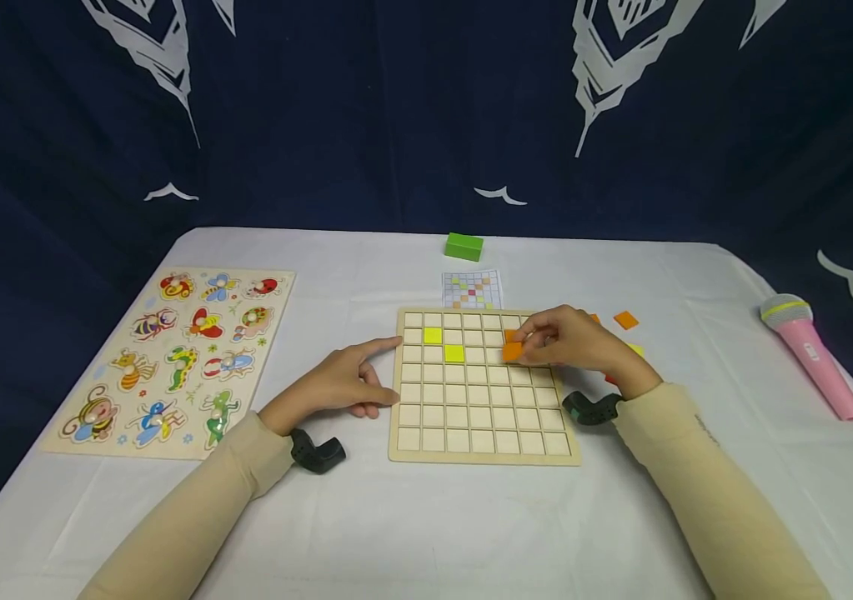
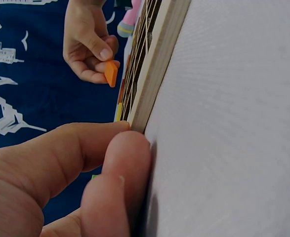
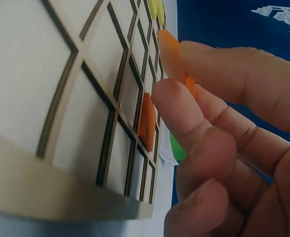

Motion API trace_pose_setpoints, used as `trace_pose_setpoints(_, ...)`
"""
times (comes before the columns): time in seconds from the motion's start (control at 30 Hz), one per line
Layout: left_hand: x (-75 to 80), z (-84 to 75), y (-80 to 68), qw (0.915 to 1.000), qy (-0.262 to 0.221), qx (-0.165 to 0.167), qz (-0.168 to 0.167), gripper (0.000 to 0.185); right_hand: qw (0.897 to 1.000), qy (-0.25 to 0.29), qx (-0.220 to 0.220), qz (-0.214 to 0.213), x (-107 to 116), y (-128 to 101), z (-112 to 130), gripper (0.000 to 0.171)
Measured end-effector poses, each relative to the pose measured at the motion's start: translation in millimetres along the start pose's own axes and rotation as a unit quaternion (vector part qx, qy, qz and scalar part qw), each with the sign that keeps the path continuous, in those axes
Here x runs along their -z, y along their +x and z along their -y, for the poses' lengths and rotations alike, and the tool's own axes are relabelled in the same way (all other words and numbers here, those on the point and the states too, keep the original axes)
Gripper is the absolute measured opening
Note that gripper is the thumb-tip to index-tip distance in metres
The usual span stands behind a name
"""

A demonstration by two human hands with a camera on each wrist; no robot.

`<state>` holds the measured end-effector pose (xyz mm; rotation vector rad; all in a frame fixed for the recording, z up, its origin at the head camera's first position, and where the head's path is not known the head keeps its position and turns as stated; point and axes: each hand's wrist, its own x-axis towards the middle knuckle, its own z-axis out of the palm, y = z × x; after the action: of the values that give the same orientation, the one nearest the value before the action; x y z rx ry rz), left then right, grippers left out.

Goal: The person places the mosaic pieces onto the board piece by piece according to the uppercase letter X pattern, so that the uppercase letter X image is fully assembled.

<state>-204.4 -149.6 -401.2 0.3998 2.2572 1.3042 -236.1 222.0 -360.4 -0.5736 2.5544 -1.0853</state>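
A wooden grid board (image 1: 484, 457) lies on the white table. My right hand (image 1: 572, 342) pinches an orange square tile (image 1: 512, 352) between thumb and fingers, just over the board's upper right cells. Close by, a second orange tile (image 3: 147, 123) sits in a cell, partly covered by the hand in the head view. Two yellow tiles, an upper one (image 1: 433, 335) and a lower one (image 1: 454, 353), rest in cells further left. My left hand (image 1: 339, 379) touches the board's left edge with index finger and thumb spread apart.
Behind the board are a printed colour-grid card (image 1: 471, 289) and a green block (image 1: 464, 247). Loose tiles, one an orange tile (image 1: 625, 320), lie right of the board, partly behind my right hand. An insect puzzle board (image 1: 246, 400) is at left, a pink microphone (image 1: 816, 362) at far right.
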Motion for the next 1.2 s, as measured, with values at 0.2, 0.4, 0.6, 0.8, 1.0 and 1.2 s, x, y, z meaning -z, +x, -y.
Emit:
trace_pose_setpoints(0.2, -0.3, -0.5, 0.0, 1.0, 0.0, 0.0, 0.0, 0.093, 1.0, -0.004, 0.005, 0.009, -5, 8, 3, 0.027)
trace_pose_setpoints(0.4, -1.0, -0.4, -0.2, 1.0, 0.0, -0.001, 0.0, 0.093, 0.999, -0.04, 0.011, 0.008, -11, 14, 7, 0.021)
trace_pose_setpoints(0.6, -0.3, -0.4, -0.1, 1.0, 0.0, -0.003, 0.001, 0.093, 0.999, -0.047, 0.008, 0.009, -16, 19, 9, 0.019)
trace_pose_setpoints(0.8, 0.3, 0.7, 0.4, 1.0, 0.001, -0.005, 0.001, 0.093, 0.998, -0.059, 0.012, 0.011, -17, 21, 11, 0.017)
trace_pose_setpoints(1.0, 0.4, 0.7, 0.5, 1.0, -0.003, -0.002, -0.001, 0.094, 0.997, -0.07, 0.004, 0.013, -19, 22, 11, 0.018)
trace_pose_setpoints(1.2, 0.0, 0.8, 0.7, 1.0, -0.003, -0.003, -0.001, 0.094, 0.997, -0.078, 0.001, 0.017, -18, 19, 11, 0.021)
